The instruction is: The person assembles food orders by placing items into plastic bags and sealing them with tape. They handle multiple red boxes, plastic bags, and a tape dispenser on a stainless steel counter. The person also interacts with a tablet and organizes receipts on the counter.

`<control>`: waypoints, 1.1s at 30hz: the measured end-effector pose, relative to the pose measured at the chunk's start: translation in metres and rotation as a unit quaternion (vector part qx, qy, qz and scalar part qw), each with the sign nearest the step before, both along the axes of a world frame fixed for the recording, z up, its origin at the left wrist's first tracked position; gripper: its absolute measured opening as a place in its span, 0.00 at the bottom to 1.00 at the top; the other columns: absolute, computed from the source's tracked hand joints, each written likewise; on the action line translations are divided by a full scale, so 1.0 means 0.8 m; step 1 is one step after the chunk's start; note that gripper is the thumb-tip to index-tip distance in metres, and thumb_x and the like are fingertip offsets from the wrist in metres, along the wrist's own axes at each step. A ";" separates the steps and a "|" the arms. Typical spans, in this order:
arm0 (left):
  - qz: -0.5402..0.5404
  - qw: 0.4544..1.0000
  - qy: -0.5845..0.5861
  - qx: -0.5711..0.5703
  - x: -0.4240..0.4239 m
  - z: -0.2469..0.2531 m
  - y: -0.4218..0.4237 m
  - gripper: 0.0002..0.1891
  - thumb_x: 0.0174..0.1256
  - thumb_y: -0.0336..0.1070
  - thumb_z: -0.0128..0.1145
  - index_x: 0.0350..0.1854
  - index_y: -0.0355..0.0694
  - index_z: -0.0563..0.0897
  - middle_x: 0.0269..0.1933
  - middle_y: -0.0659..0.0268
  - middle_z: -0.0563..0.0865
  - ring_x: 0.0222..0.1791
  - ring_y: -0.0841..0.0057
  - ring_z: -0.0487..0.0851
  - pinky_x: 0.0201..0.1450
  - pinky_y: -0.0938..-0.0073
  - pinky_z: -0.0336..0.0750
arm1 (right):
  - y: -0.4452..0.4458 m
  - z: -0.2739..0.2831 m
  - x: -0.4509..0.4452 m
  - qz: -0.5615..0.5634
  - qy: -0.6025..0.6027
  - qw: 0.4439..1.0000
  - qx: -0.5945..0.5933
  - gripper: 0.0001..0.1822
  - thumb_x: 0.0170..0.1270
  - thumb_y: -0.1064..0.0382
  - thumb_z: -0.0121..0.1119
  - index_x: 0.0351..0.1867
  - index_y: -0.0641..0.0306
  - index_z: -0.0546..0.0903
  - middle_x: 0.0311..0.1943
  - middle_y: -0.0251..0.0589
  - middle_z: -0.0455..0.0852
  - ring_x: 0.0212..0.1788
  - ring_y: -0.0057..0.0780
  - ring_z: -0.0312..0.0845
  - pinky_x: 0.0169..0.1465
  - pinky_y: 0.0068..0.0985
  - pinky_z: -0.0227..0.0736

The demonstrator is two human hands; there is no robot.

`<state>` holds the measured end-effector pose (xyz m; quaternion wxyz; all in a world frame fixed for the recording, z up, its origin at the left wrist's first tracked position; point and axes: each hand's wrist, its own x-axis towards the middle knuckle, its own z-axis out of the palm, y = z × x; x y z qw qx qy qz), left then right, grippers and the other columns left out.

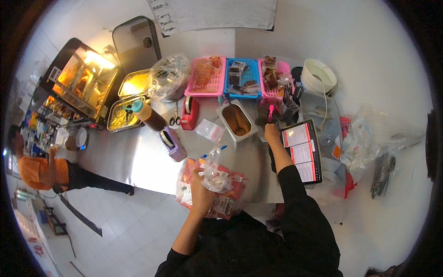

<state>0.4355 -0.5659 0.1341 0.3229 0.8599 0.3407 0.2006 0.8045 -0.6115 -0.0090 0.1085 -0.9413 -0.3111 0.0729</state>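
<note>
My left hand (202,188) grips the gathered top of a clear plastic bag (217,180) that holds red and white printed food packages, at the counter's front edge. My right hand (271,132) reaches forward to a dark holder behind the tablet (301,152); a pink-handled tool (271,112) stands upright just beyond the fingers, and whether they touch it cannot be told. Left of that hand sits a steel pan (238,121) of brown sauce with a ladle. A blue pen (214,151) and a small zip bag (209,130) lie behind the plastic bag.
Pink and blue baskets (243,92) of sachets line the wall. A red tape dispenser (189,116), a purple one (173,145), a sauce bottle (149,116) and scissors (175,120) stand or lie leftward. Beyond are food trays (124,114) and a heated display (84,83). A co-worker (45,171) stands far left.
</note>
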 end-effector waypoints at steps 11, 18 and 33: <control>-0.028 0.864 -0.063 -0.498 -0.047 0.020 0.039 0.22 0.56 0.36 0.67 0.51 0.35 0.76 0.43 0.63 0.84 0.42 0.75 0.81 0.47 0.73 0.76 | -0.044 0.049 -0.015 -0.017 0.007 0.976 0.215 0.04 0.48 0.66 0.67 0.26 0.63 0.85 0.25 0.45 0.85 0.31 0.41 0.83 0.37 0.32 0.76; 0.034 0.978 -0.152 -0.139 -0.047 -0.044 0.011 0.08 0.56 0.36 0.65 0.34 0.39 0.83 0.34 0.60 0.85 0.35 0.68 0.83 0.40 0.70 0.77 | -0.069 0.057 -0.009 -0.026 0.044 0.954 0.296 0.07 0.51 0.59 0.66 0.27 0.60 0.85 0.27 0.42 0.85 0.33 0.42 0.81 0.38 0.34 0.73; -0.041 0.986 -0.157 0.020 -0.061 -0.061 0.012 0.16 0.53 0.32 0.61 0.46 0.38 0.82 0.44 0.53 0.80 0.41 0.59 0.80 0.41 0.66 0.75 | -0.019 0.172 -0.298 0.396 0.224 0.827 0.332 0.06 0.53 0.71 0.62 0.33 0.66 0.83 0.32 0.46 0.82 0.35 0.42 0.79 0.41 0.31 0.73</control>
